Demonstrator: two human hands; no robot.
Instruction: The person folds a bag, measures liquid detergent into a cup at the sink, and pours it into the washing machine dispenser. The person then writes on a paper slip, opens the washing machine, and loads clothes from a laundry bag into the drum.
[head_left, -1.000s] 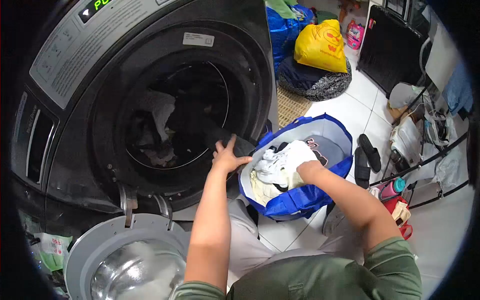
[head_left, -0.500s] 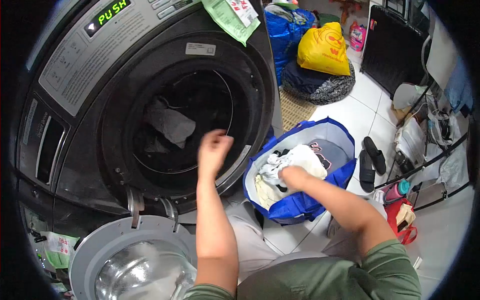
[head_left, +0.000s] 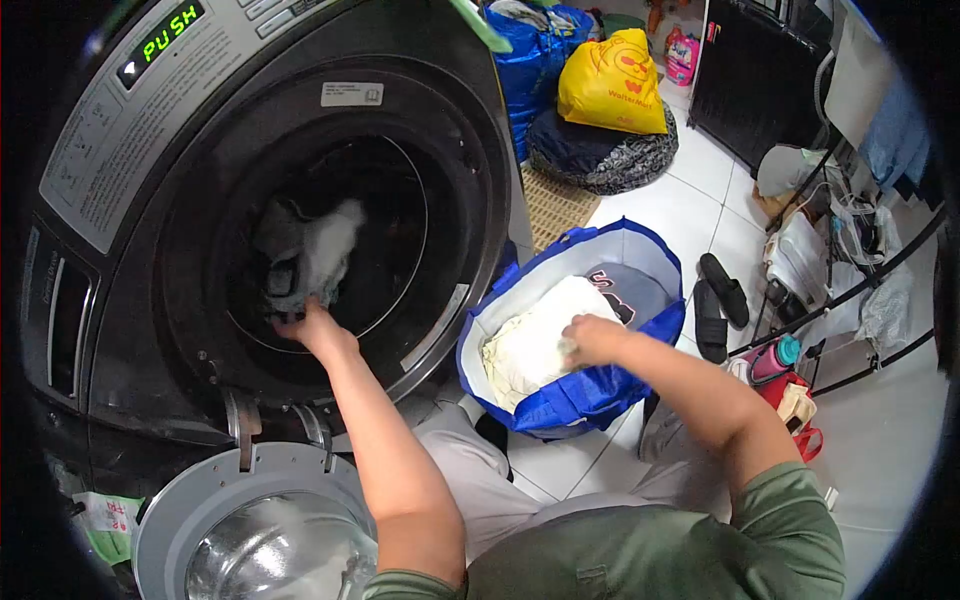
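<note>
My left hand (head_left: 312, 330) reaches into the mouth of the front-load washer (head_left: 130, 360), fingers closed at the lower end of a blurred white-and-grey garment (head_left: 325, 250). A grey cloth (head_left: 278, 232) lies beside that garment in the dark drum. Over the blue bag (head_left: 575, 405), my right hand (head_left: 597, 340) has its fingers bent together on a white garment (head_left: 545, 325); the fingertips are partly hidden. A dark grey garment with lettering (head_left: 640, 290) lies behind it in the bag.
The round washer door (head_left: 180, 510) hangs open at lower left. A yellow plastic bag (head_left: 615, 85) rests on a dark bundle (head_left: 600, 150) at the back. Black slippers (head_left: 712, 320) lie on the tiles, beside a rack (head_left: 850, 310) with hanging bags.
My left hand has moved left and down into the washer opening. A white-and-grey garment has gone from the bag into the drum. My right hand stays over the bag; the view has shifted.
</note>
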